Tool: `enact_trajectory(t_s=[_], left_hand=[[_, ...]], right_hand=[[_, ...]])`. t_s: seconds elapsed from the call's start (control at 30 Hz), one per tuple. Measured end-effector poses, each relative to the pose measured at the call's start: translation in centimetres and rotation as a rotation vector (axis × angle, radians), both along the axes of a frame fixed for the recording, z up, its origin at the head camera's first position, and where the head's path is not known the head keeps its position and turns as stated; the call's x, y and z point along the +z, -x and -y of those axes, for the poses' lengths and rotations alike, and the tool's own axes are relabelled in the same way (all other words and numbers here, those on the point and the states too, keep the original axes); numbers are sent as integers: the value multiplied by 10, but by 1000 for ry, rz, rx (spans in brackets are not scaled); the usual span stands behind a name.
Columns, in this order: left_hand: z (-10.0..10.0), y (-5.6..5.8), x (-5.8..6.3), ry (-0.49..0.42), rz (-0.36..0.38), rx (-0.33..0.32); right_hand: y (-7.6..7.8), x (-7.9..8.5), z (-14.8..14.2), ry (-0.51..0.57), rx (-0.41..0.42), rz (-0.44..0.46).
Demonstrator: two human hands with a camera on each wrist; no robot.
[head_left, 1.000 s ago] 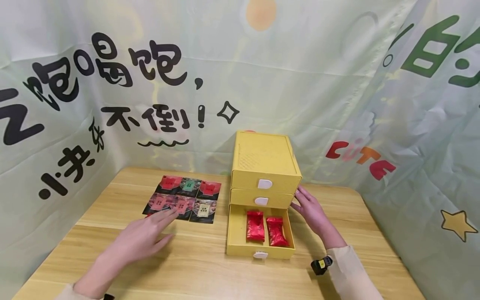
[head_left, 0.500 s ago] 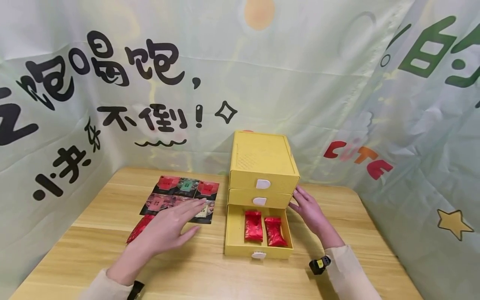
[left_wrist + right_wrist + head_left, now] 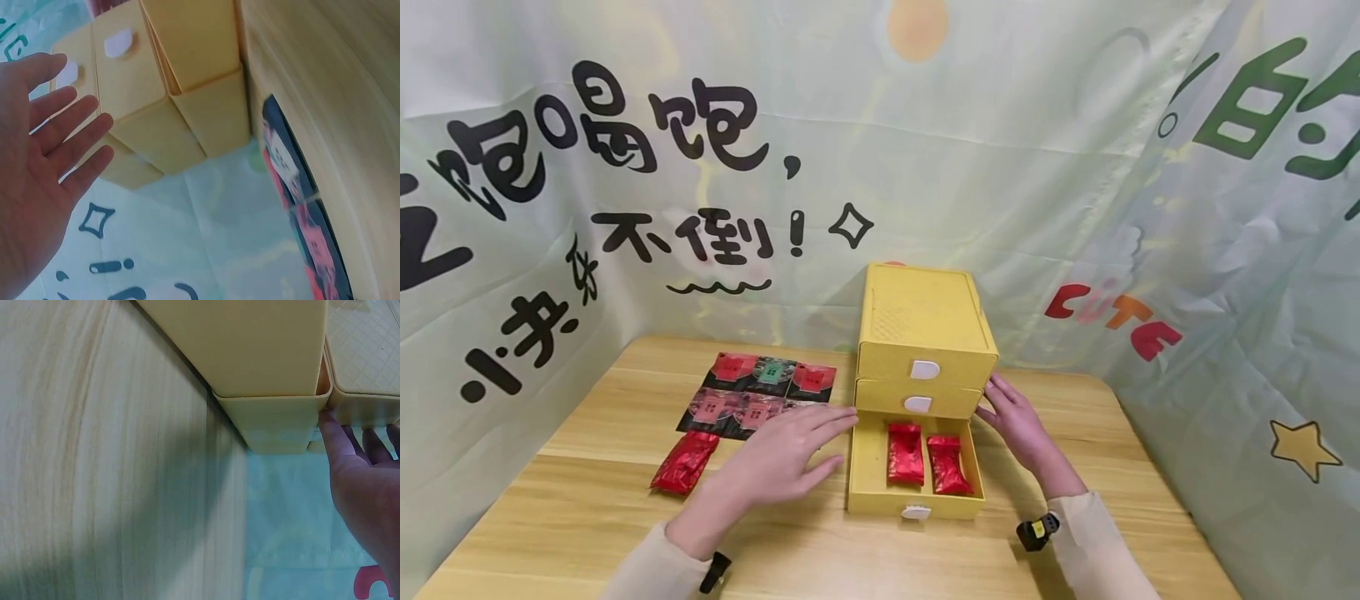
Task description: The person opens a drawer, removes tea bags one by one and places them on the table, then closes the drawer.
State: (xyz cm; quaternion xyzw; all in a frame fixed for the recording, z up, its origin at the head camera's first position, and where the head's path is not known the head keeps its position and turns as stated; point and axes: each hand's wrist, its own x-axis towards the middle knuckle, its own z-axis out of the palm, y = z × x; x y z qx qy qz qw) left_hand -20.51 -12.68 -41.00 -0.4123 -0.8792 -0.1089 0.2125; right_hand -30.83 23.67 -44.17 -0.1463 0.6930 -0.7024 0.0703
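A yellow drawer box [image 3: 928, 317] with three tiers stands on the table, its bottom drawer [image 3: 880, 503] pulled out. Inside that drawer lie two shiny red wrapped packets, one left [image 3: 906, 454] and one right [image 3: 949, 467]. My left hand [image 3: 778, 458] reaches toward the box from the left, fingertips right by its left front edge. In the left wrist view its fingers [image 3: 78, 134] are spread and hold nothing. My right hand [image 3: 1018, 423] rests its fingertips on the box's right side, around the middle tier. The right wrist view shows those fingers extended along the wall.
Several flat dark sachets [image 3: 730, 371] with red, pink and green labels lie in two rows left of the box. Another red packet [image 3: 685, 462] lies in front of them. A printed cloth [image 3: 820, 167] hangs behind and at both sides of the wooden table [image 3: 587, 475].
My left hand has moved right from over the sachets to the box's left front edge, uncovering the red packet on the table. My right hand stays at the box's side.
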Motion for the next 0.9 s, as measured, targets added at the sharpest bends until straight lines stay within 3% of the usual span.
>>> enact_trajectory(t_s=[0.2,0.9], left_hand=[[-19,7,-1,11,-16,-36],[-74,24,-7,180,-20,-32]], right_hand=[[0,0,1,-6,0,-1],[-2,2,2,4,12,3]])
